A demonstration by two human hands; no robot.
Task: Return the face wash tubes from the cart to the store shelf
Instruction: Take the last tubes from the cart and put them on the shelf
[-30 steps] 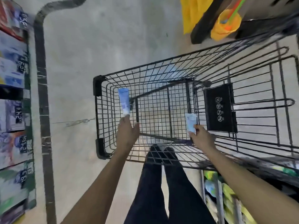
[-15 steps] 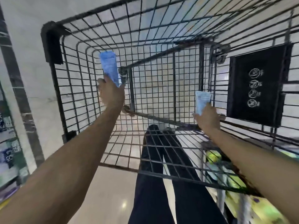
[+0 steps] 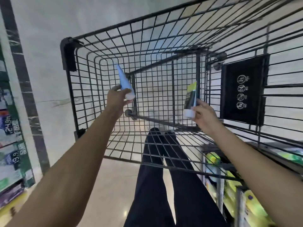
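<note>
Both my arms reach into a black wire shopping cart (image 3: 68, 56). My left hand (image 3: 117, 97) grips a light blue face wash tube (image 3: 124, 81) near its white cap, with the crimped end pointing up and away. In my right hand (image 3: 202, 113) is a dark tube with a green top and a white cap (image 3: 190, 97), held upright, cap down. Both tubes are lifted above the cart's wire bottom. No other tube shows inside the basket.
Store shelves with price tags (image 3: 11, 145) run along the left edge, beside a dark floor strip. Yellow-green packaged goods on a rack (image 3: 232, 190) lie at the lower right. A black child-seat flap (image 3: 244, 89) hangs on the cart's right. My dark-trousered legs (image 3: 164, 177) stand below the cart.
Both hands have turned their tubes: the blue one now tilts edge-on, and the right tube shows a dark and green face with its white cap. The view has drawn back slightly.
</note>
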